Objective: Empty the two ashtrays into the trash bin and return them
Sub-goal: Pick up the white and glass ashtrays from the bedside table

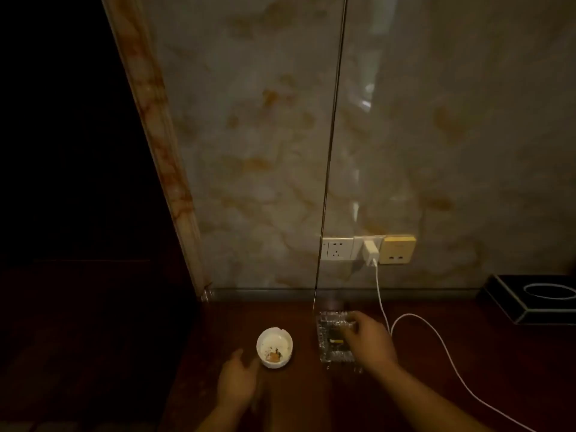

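A small round white ashtray (274, 346) holding ash and an orange butt sits on the dark wooden table (436, 353). To its right lies a square clear glass ashtray (332, 338) with a dark butt inside. My left hand (237, 381) hovers just left of and below the white ashtray, fingers apart, holding nothing. My right hand (369, 341) lies over the right side of the glass ashtray, fingers curled on its rim; whether it grips is unclear. No trash bin is in view.
A white charging cable (436, 338) runs from a wall plug (371, 252) across the table to the right. A black tissue box (530, 299) stands at the far right. The marble wall rises behind; the left side is dark.
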